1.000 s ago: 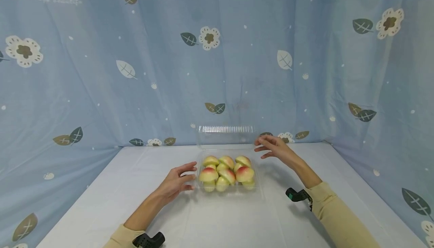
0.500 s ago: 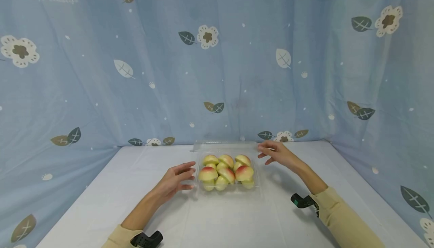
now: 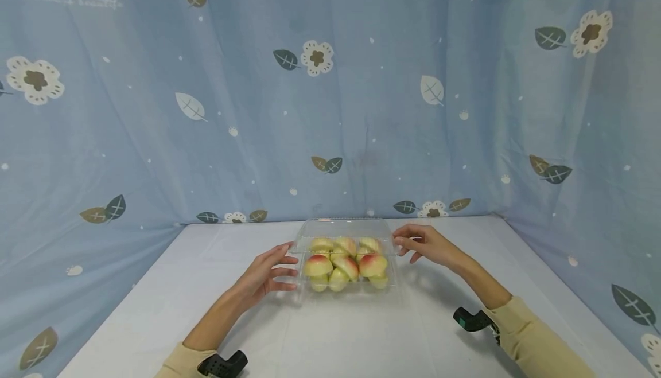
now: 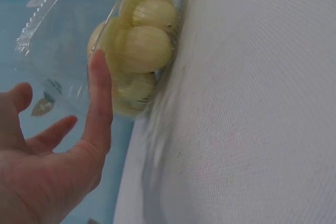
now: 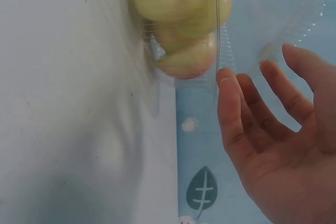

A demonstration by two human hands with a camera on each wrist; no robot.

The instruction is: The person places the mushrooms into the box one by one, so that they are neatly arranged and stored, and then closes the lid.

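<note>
A clear plastic hinged box (image 3: 345, 289) stands on the table, filled with several yellow-green fruits (image 3: 373, 264) with red blush that look like peaches. Its hinged lid (image 3: 346, 228) tilts forward over the rear fruits, its front edge raised above them. At the left side, my left hand (image 3: 265, 275) has its fingers spread, fingertips right by the lid's corner. In the left wrist view its thumb (image 4: 100, 77) reaches the box rim. My right hand (image 3: 428, 244) is at the lid's right corner with fingers gently bent. The right wrist view shows its fingertips (image 5: 266, 66) at the lid edge.
A white cloth covers the table (image 3: 341, 338) beneath the box. Close behind hangs a blue curtain (image 3: 248, 80) with leaf and flower prints. Black wrist cameras (image 3: 224, 363) are strapped over both beige sleeves (image 3: 537, 338).
The lid has swung from upright at the back, forward and down over the fruits. My right hand has moved toward me along with it. My left hand has stayed nearly in place.
</note>
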